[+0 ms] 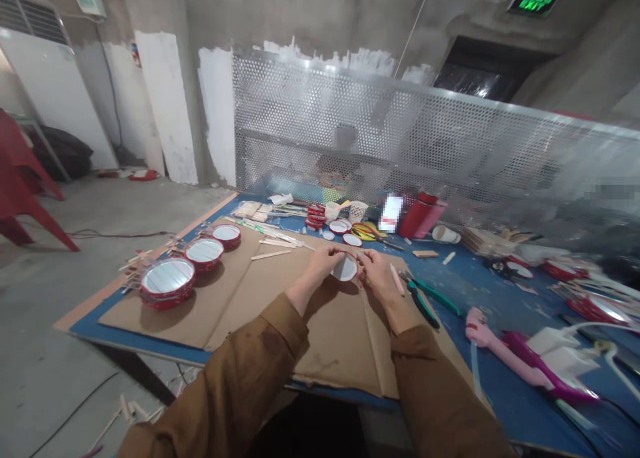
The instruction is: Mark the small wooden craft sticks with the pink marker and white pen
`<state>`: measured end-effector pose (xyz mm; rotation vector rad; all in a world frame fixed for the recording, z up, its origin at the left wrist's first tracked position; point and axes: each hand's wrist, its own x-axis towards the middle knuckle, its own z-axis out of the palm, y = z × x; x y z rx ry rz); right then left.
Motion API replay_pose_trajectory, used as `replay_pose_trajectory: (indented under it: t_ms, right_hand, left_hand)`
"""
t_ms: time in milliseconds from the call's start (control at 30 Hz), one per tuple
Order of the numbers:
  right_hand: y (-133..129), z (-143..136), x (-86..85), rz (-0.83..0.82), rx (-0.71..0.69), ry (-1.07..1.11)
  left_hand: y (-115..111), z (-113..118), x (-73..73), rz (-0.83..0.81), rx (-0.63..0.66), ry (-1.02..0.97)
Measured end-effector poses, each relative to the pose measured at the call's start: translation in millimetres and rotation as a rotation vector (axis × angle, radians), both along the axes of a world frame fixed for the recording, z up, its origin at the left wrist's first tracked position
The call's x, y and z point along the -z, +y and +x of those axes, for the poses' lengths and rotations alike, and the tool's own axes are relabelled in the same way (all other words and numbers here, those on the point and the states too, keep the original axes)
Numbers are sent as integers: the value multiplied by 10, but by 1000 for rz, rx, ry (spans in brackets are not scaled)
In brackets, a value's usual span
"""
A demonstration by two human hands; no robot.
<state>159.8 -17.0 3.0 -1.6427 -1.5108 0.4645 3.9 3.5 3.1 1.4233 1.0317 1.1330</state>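
Observation:
Above the cardboard sheet, both hands hold a small round disc with a pale face and a thin red rim, standing tilted. My left hand pinches its left edge between thumb and fingers. My right hand is closed at its right edge, and part of the rim is hidden behind those fingers. To the left stand three red drum-like rounds with pale tops, a large one, a medium one and a small one. Wooden sticks protrude beside them.
Teal-handled pliers lie right of my right hand. Farther right are a pink tool resembling a glue gun and white plugs. Yellow-handled scissors, a red bottle and paper cups line the back, before a perforated metal screen.

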Motion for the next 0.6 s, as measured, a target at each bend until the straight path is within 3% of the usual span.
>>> replay_pose_trajectory:
  t_ms: [167,400,600]
  right_hand:
    - [-47,-6,-52,-30,-100,267]
    - [-116,-55,-108,-144,-190,462]
    - [-138,-42,-115,-223,-216,610]
  left_hand:
    - [-9,91,53,13,108,-107]
    - [-27,97,40,25,222,-160]
    - [-2,77,56,12,132,-97]
